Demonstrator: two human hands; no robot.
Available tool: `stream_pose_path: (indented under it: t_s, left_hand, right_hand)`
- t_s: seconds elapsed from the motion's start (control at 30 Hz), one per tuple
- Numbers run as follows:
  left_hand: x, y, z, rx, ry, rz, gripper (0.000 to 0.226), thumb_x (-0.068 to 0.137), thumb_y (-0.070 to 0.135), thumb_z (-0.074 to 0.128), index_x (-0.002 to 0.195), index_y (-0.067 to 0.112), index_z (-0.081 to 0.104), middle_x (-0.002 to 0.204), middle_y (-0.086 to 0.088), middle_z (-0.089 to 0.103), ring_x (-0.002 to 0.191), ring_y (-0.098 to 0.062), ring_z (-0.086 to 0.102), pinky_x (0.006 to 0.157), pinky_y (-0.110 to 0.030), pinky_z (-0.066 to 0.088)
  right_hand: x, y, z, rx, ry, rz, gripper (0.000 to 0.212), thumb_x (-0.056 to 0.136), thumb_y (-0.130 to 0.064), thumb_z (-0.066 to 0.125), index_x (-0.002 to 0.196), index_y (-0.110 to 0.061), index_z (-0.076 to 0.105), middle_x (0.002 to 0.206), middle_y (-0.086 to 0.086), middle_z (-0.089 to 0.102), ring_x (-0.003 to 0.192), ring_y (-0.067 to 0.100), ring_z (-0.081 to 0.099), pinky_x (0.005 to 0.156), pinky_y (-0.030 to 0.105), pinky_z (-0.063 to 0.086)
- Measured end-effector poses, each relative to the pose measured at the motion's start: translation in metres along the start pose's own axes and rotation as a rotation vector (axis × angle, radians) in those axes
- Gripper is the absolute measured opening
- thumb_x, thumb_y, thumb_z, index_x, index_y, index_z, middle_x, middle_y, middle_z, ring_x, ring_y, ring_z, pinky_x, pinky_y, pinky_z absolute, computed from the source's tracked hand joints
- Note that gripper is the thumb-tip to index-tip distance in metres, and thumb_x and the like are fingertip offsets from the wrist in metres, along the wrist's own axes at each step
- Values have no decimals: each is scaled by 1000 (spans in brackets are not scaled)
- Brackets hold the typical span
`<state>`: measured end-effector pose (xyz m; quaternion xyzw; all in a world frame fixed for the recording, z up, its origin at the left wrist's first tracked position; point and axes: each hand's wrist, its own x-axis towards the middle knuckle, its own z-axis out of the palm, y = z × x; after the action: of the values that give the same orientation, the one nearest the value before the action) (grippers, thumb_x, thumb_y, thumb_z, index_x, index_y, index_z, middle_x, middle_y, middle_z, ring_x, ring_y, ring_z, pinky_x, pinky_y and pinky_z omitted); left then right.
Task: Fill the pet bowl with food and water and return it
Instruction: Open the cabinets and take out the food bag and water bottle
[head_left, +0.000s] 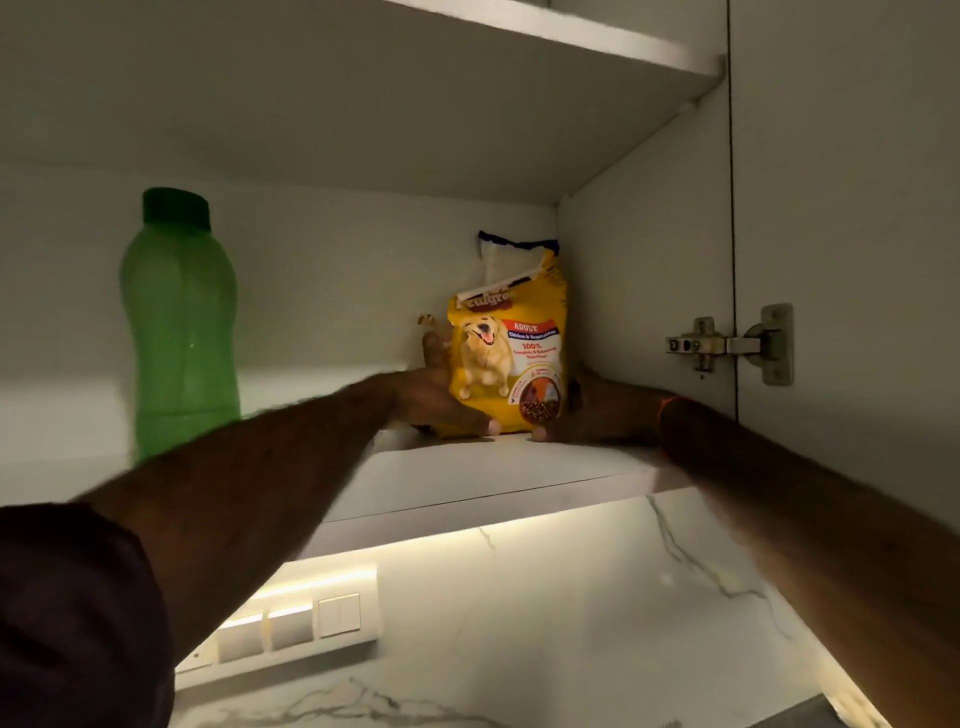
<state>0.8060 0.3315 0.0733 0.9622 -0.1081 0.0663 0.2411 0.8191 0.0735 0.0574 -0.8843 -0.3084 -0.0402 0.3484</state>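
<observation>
- Standing upright at the back right corner of the lower cabinet shelf (519, 457), the yellow dog food bag (506, 364) shows its printed front, with a dog picture and a red "ADULT" panel, toward the camera.
- Left hand (436, 400): curled round the bag's left edge and lower left corner. One fingertip shows above the hand beside the bag's left side, and the thumb lies across the bottom front of the bag.
- Right hand (582, 410): pressed against the bag's right edge low down, thumb tip visible at the bottom front of the bag. The remaining fingers are hidden behind the bag; the hand grips it from that side.
- Both forearms reach up into the cabinet from below. A dark sleeve (78, 613) covers the left upper arm, and a thin orange band (667, 402) sits at the right wrist.
- The top of the bag is folded over, exposing a white inner face with a dark blue edge.
- Green bottle (179, 332): upright with a green cap, on the same shelf, well apart from the bag on the left side.
- Metal hinge (727, 345): fixed to the right cabinet wall, joining the open door.
- An upper shelf spans the cabinet above.
- Below the cabinet, a lit strip illuminates a white marble-pattern wall (545, 597) carrying a switch panel (280, 629).
</observation>
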Motion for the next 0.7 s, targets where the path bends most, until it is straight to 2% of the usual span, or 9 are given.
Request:
stream_pose_path:
  t_s: [0.07, 0.13, 0.2, 0.27, 0.3, 0.37, 0.47, 0.57, 0.7]
  left_hand:
    - [-3, 5, 0, -116, 68, 23, 148, 54, 64, 94, 161, 38, -4, 169, 8, 14, 150, -22, 32, 115, -47, 45]
    - [-7, 11, 1, -168, 77, 12, 148, 62, 52, 95, 161, 28, -14, 163, 10, 19, 146, -19, 34, 114, -44, 46]
    - [-11, 16, 1, -231, 92, -13, 134, 66, 46, 95, 159, 28, -1, 158, 9, 30, 143, -22, 41, 112, -44, 48]
    - [-19, 21, 0, -286, 116, -31, 105, 74, 35, 90, 149, 31, 18, 148, 8, 43, 132, -21, 51, 101, -41, 54]
    - [-23, 22, 0, -319, 122, -35, 106, 73, 34, 91, 151, 30, 20, 147, 8, 47, 127, -19, 54, 93, -38, 57]
    - [-31, 27, 0, -356, 97, -15, 98, 73, 33, 92, 149, 28, 30, 144, 7, 56, 121, -15, 62, 82, -32, 60]
    - [-53, 39, 3, -390, 45, 15, 57, 86, 23, 81, 134, 36, 54, 129, 10, 70, 112, -12, 70, 75, -26, 61]
    - [-71, 49, 5, -392, 12, 43, 62, 82, 32, 82, 138, 39, 56, 126, 13, 72, 115, -14, 71, 89, -36, 60]
    - [-100, 64, 11, -416, 33, 91, 65, 78, 34, 81, 138, 38, 55, 124, 13, 74, 113, -14, 72, 90, -37, 61]
  right_hand:
    - [6, 3, 1, 44, -35, -29, 99, 85, -21, 82, 157, -22, 15, 152, 0, 44, 126, 13, 48, 109, 29, 41]
    - [8, 7, 2, 68, -29, -56, 96, 84, -21, 83, 156, -23, 20, 141, -5, 48, 123, 12, 49, 105, 27, 44]
    - [9, 10, 0, 173, -15, -48, 89, 84, -21, 82, 154, -22, 27, 139, -5, 53, 125, 17, 54, 106, 32, 46]
    - [10, 14, -3, 328, 15, -22, 82, 86, -22, 79, 154, -20, 33, 143, 4, 57, 128, 27, 57, 110, 44, 49]
    - [8, 14, -5, 379, 28, -11, 77, 87, -24, 77, 152, -19, 37, 143, 7, 59, 127, 29, 59, 109, 47, 50]
    - [0, 13, -6, 421, 41, -4, 65, 90, -26, 73, 148, -16, 45, 140, 9, 62, 124, 30, 62, 105, 45, 52]
    - [-17, 9, -7, 432, 39, -19, 38, 93, -31, 68, 129, -22, 61, 130, 8, 69, 118, 30, 66, 104, 46, 52]
    - [-33, 2, -10, 450, 34, -58, 27, 93, -34, 68, 119, -28, 64, 122, 2, 73, 116, 27, 68, 100, 43, 55]
    - [-61, -4, -12, 500, 0, -118, 50, 80, -38, 74, 127, -23, 65, 123, 4, 74, 114, 27, 71, 101, 47, 55]
